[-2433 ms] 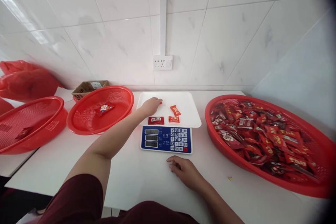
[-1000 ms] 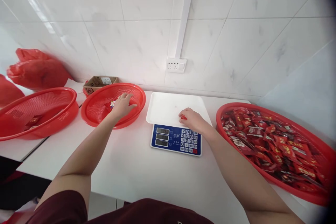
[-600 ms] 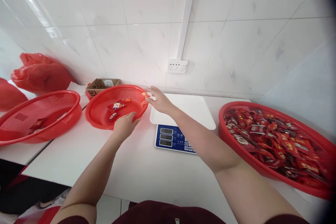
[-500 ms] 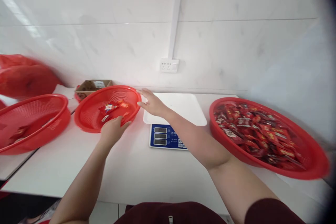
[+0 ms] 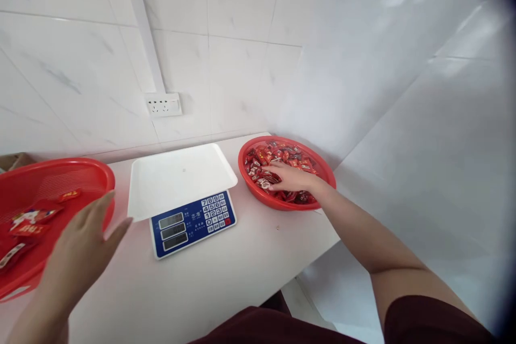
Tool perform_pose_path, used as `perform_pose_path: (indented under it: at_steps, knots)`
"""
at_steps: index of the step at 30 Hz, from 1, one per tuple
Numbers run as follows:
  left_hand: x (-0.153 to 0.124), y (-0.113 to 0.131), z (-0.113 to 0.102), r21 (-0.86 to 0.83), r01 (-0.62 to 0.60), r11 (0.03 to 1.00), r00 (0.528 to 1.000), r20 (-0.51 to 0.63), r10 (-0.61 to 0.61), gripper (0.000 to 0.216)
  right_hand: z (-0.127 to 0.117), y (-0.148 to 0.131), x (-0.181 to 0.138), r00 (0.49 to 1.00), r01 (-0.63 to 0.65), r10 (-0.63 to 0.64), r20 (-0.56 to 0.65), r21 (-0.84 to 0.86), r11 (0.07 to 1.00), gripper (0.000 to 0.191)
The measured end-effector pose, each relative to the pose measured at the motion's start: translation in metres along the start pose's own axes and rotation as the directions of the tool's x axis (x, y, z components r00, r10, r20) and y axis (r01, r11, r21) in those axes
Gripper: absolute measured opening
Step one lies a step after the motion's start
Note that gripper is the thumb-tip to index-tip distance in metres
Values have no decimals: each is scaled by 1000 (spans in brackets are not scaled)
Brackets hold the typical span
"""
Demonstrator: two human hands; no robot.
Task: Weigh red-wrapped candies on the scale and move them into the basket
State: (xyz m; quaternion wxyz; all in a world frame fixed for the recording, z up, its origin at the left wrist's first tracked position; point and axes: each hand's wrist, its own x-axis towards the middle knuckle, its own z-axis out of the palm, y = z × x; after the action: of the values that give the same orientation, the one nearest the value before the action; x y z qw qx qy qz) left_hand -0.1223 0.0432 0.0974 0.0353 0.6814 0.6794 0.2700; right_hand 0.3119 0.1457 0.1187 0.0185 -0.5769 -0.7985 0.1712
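Observation:
My right hand [image 5: 289, 177] reaches into the red plastic basket [image 5: 258, 198] on the right, its fingers stretched out over a heap of small red wrapped packets [image 5: 296, 157]. The fingertips rest on or just above the packets; nothing is visibly gripped. My left hand [image 5: 83, 250] is open, thumb apart, beside the near right side of another red basket [image 5: 91, 172] at the left edge. Inside that basket lie several red packets [image 5: 30, 228], partly hidden by the basket's cut-off view. Between the two baskets sits a blue and white digital scale [image 5: 195, 223] with a bare white pan [image 5: 181, 180].
The white table [image 5: 242, 263] meets a tiled wall behind and another at the right. A wall socket [image 5: 163, 105] is above the scale. A cardboard box [image 5: 16, 161] peeks out behind the left basket. A tiny crumb [image 5: 278, 228] lies before the right basket.
The view has swung right. My right hand has left the rim of the left basket and crossed over to the packets in the right one. My left hand stays near the left basket.

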Motion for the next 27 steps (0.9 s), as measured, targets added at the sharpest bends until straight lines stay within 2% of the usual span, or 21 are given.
perform_pose_path:
  at_steps: [2, 5, 8, 11, 14, 20, 23, 25, 27]
  knots:
    - [10, 37, 10, 15, -43, 999, 999, 30, 43, 61, 5, 14, -5, 997, 37, -37, 61, -10, 999, 69]
    - [18, 83, 21, -85, -110, 990, 984, 133, 120, 57, 17, 16, -5, 998, 62, -62, -24, 24, 998, 59]
    - [20, 109, 27, -189, -138, 972, 971, 170, 170, 53, 24, 13, -1, 994, 23, -13, -104, 90, 996, 43]
    - [19, 117, 28, -267, -104, 958, 964, 211, 163, 51, 19, 15, 2, 987, -2, 30, -159, 174, 985, 41]
    - [17, 111, 28, -317, -43, 948, 953, 271, 134, 50, 9, 22, 6, 975, -14, 79, -209, 298, 954, 40]
    - [14, 98, 29, -443, 68, 894, 924, 365, 111, 50, -8, 33, 17, 950, -68, 227, -215, 565, 822, 42]
    - [14, 102, 33, -553, 131, 823, 887, 436, 151, 47, -15, 18, 17, 963, -30, 193, -186, 640, 768, 33]
    - [16, 109, 37, -639, 136, 757, 864, 451, 225, 46, -17, -5, 13, 983, 5, 124, -135, 693, 721, 29]
    - [19, 119, 41, -713, 113, 692, 863, 415, 287, 50, -18, -36, 11, 998, 33, 16, -59, 736, 676, 28]
